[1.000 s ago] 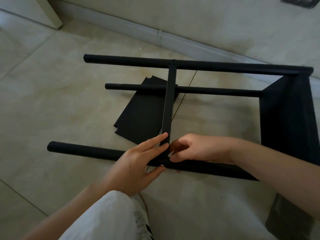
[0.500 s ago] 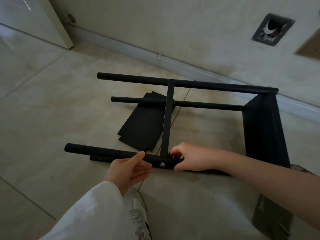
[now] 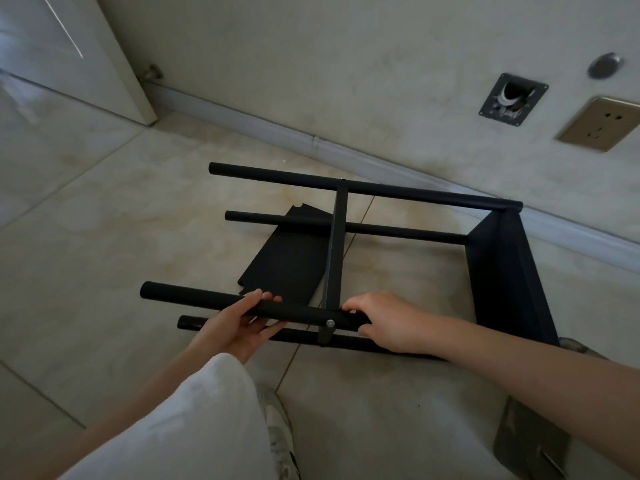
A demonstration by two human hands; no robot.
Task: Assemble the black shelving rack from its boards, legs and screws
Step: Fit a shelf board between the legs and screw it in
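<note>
The rack (image 3: 363, 258) lies on its side on the tiled floor (image 3: 104, 216), close to the wall (image 3: 346, 64), with its four black legs running roughly level from left to right. The near top leg (image 3: 194, 296) is gripped by both hands. The left hand (image 3: 235, 327) comes from below, palm up, its fingers (image 3: 266, 296) curled over the tube's far side and the thumb on the near side. The right hand (image 3: 384, 323) wraps the same leg just right of a silver screw (image 3: 330, 322), fingers curled over the top and thumb beneath. A thin middle board (image 3: 335, 247), seen edge-on, runs from that screw joint up to the far top leg (image 3: 398, 192). Behind it sits the far lower leg (image 3: 398, 232); below the hands, the near lower leg (image 3: 298, 336) lies close to the floor. At the right ends of the legs an end board (image 3: 502, 271) stands upright, joined to them. A loose board (image 3: 287, 261) lies flat on the floor under the frame, with notched corners. A white trouser leg (image 3: 194, 420) and a shoe (image 3: 277, 431) fill the near foreground. On the wall are a socket (image 3: 602, 124) and a dark plate (image 3: 512, 98); a door (image 3: 69, 46) stands at the left.
</note>
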